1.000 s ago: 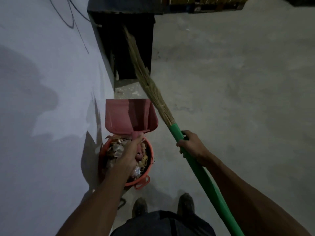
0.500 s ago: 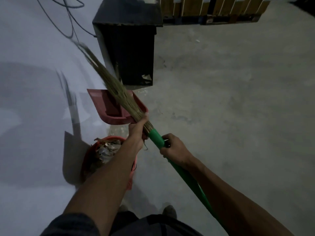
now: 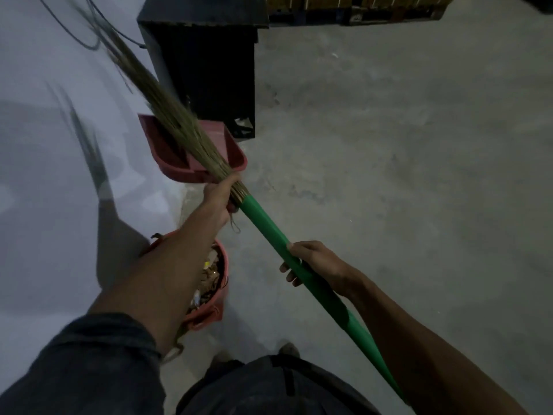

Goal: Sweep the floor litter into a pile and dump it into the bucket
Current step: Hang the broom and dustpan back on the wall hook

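Head view, looking down over both of my forearms onto a dim concrete floor [image 3: 389, 175] beside a pale wall [image 3: 45, 175].

My left hand [image 3: 220, 196] is raised in front of me, fingers curled around the handle of a red dustpan [image 3: 227, 151]. I hold the pan up with its tray facing toward me. No litter is visible in what shows of the tray.

My right hand [image 3: 311, 262] wraps the green handle of a broom [image 3: 269, 229], fingers closed round it low on the shaft. The straw bristles [image 3: 179, 127] slant up and left across the dustpan's tray, touching or just over it; motion blur hides the tips. I judge the bristles are laid there to brush clinging scraps off the pan.

Below my left forearm, against the wall, sits the red bucket [image 3: 220, 301]. Litter [image 3: 209, 277] such as paper scraps and dry leaves shows inside it. The dustpan sits ahead of the bucket rather than straight over it, so anything knocked loose may land on the floor.

A black cabinet [image 3: 209, 70] stands farther ahead along the wall, with cables [image 3: 74, 40] trailing down the wall near it. My dark clothing and one shoe show at the bottom edge.
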A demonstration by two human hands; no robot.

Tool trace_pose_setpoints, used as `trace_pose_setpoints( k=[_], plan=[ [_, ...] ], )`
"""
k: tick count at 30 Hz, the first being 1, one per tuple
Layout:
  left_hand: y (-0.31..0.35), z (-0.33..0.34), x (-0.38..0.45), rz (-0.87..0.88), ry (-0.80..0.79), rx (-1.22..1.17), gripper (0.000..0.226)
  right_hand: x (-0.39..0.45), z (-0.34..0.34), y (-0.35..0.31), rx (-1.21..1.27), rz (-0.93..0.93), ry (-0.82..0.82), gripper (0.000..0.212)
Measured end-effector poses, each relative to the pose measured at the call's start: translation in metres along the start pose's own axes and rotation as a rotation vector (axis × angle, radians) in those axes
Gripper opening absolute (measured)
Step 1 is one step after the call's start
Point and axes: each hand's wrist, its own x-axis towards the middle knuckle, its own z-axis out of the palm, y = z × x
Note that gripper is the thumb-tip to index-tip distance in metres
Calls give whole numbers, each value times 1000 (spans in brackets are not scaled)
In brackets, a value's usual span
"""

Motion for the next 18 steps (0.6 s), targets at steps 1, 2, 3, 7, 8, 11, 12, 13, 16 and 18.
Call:
trace_pose_setpoints(
  k=[1,2,3,7,8,11,12,13,16,18],
  plan=[
    [8,0,4,9,-13,18,19,-2,-1,6,44,28,-7,40],
    [15,0,8,19,-26,28,20,-4,-1,11,86,59,-14,43],
    [22,0,11,28,-37,34,21,-5,-1,15,126,85,-20,46],
    [44,5,19,49,-68,46,21,-14,1,31,202,182,-47,55],
    [48,6,20,54,-66,50,21,-16,2,36,213,200,-52,56],
    [55,7,24,61,-70,38,25,-22,4,49,243,230,-43,58],
    [55,7,24,56,-76,44,28,-23,5,52,240,235,-34,58],
    [55,7,25,49,-83,52,32,-24,5,54,225,235,-21,57],
    [51,5,27,26,-93,51,39,-24,11,57,168,201,47,55],
    [49,3,30,15,-93,55,39,-24,15,57,161,178,91,54]
  ],
)
